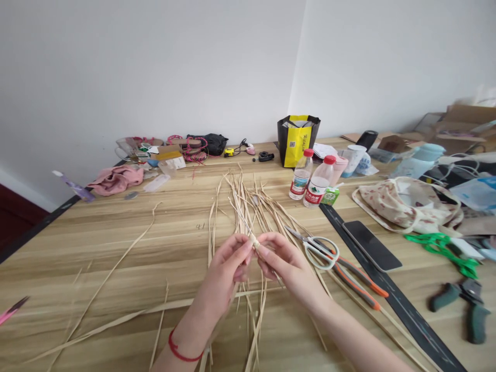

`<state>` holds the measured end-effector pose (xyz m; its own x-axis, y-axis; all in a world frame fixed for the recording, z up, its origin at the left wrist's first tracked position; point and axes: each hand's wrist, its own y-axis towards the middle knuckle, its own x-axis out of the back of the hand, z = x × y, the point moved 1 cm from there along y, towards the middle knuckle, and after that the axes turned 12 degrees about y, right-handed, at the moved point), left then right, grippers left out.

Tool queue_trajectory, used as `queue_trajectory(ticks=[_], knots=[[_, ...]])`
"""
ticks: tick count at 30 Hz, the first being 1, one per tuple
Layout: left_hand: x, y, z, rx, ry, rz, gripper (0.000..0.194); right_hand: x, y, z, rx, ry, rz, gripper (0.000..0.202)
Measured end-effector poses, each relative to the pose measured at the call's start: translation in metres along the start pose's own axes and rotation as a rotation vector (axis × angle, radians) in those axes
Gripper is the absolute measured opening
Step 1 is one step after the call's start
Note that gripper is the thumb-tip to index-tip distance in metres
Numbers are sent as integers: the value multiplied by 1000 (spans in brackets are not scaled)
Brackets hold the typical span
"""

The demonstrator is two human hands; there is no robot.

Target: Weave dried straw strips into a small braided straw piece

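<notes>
Both hands meet over the middle of the table, pinching a small pale woven piece (pixel 254 241) made of straw-like strips. My left hand (pixel 229 261), with a red cord on its wrist, grips it from the left with thumb and fingers. From the right, my right hand (pixel 284 261) closes thumb and fingertips on the same piece. A thin strip sticks up from it, away from me. Beneath and beyond the hands lies a loose bundle of long straw-coloured strips (pixel 242 201). One long strip (pixel 127 318) runs leftward across the table. The fingers partly hide the woven piece.
Right of the hands lie scissors (pixel 321 253) and orange-handled pliers (pixel 358 284). A phone (pixel 372 245) and dark-handled cutters (pixel 468 299) are farther right. Two red-capped bottles (pixel 318 183) stand by a black-yellow bag (pixel 297 142). A pink cloth (pixel 118 181) lies back left.
</notes>
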<state>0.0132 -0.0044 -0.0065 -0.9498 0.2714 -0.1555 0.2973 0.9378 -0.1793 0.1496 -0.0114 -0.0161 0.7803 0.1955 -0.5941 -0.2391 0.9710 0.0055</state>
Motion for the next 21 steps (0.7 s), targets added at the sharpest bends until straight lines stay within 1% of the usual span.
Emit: queue_trajectory(ticks=[2, 4, 10, 14, 16, 17, 19, 21], knots=[[1, 0, -1, 34, -46, 59, 22, 0, -1, 1, 17, -34, 3, 27], [2, 0, -2, 51, -81, 87, 23, 0, -2, 2, 38, -61, 0, 27], [2, 0, 3, 14, -96, 36, 25, -1, -4, 3, 80, -110, -29, 27], [3, 1, 2, -4, -64, 37, 24, 2, -3, 1, 129, -179, -30, 22], [3, 1, 0, -25, 31, 27, 22, 6, -2, 1, 177, -261, -25, 19], [4, 0, -1, -49, 113, 3, 19, 7, -2, 1, 203, -312, -24, 19], [5, -2, -3, -149, 345, -97, 14, 11, -1, 1, 241, -412, -18, 21], [6, -5, -4, -317, 643, -249, 17, 15, 1, 0, 257, -478, -14, 24]])
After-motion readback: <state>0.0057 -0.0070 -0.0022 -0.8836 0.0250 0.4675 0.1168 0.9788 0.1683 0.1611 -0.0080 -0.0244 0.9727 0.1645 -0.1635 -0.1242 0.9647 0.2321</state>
